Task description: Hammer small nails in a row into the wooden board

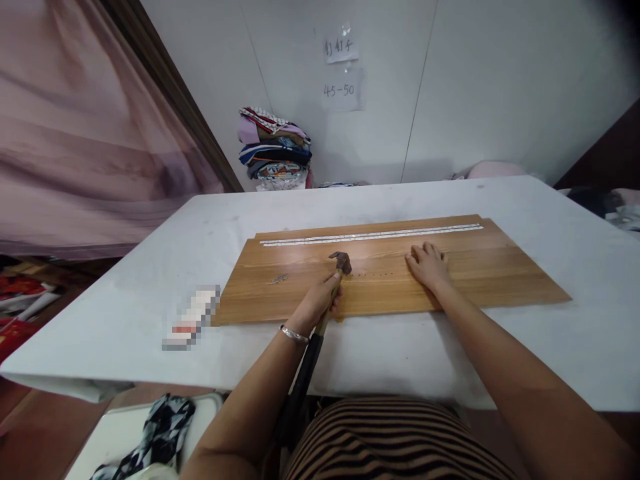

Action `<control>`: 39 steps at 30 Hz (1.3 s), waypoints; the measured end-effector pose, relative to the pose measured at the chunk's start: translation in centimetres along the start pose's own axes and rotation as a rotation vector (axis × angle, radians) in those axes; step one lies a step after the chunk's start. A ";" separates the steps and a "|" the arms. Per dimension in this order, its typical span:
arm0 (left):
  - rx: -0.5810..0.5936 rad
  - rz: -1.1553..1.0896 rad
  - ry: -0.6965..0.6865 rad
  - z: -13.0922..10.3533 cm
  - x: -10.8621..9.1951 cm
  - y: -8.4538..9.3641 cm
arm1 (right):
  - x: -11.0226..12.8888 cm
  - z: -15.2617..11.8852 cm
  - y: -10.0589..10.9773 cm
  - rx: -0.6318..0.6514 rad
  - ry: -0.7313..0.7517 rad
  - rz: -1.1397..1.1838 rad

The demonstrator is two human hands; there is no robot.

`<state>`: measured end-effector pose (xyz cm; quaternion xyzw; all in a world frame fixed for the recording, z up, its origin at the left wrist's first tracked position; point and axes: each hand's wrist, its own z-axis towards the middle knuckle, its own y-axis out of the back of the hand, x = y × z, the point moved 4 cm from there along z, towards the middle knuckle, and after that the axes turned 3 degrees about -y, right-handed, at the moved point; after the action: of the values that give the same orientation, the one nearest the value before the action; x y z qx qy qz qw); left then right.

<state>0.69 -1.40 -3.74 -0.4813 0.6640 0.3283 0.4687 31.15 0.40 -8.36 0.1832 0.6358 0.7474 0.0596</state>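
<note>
My left hand (319, 301) is wrapped round the upper handle of a claw hammer (342, 262), just below its rusty head. The black grip of the hammer runs back under my forearm toward my body. Beneath the hammer lies a wood-grain board (495, 277). A short line of small dark dots (373, 275), perhaps nail heads, runs along the board to the right of the hammer. My right hand (427, 265) rests palm down on the board beyond that line, fingers apart and slightly bent. Loose nails (279, 279) lie in a small heap left of the hammer.
Two white strips (373, 235) run along the board's far side. The board lies on a white-covered table (150, 267), with a blurred-out object (193, 317) left of it. Folded cloths (275, 148) are stacked by the wall. A pale stool (115, 433) stands at the front left.
</note>
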 end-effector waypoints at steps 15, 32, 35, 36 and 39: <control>-0.001 0.018 0.005 0.2 0.2 0.0 | 0.0 -0.1 0.0 0.008 0.000 -0.007; 0.004 0.019 0.009 0.3 0.3 0.0 | 0.0 -0.1 0.0 -0.003 0.006 -0.005; 0.004 0.016 -0.004 0.3 0.2 0.0 | -0.1 0.0 -0.1 0.003 -0.002 -0.001; 0.002 0.018 -0.003 0.3 0.2 0.0 | -0.1 0.0 -0.1 0.004 -0.001 -0.001; -0.001 0.029 0.003 0.3 0.3 0.0 | 0.0 0.0 -0.1 0.003 0.000 0.006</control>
<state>0.74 -1.24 -4.09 -0.4722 0.6715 0.3349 0.4626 31.16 0.40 -8.45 0.1851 0.6364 0.7467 0.0569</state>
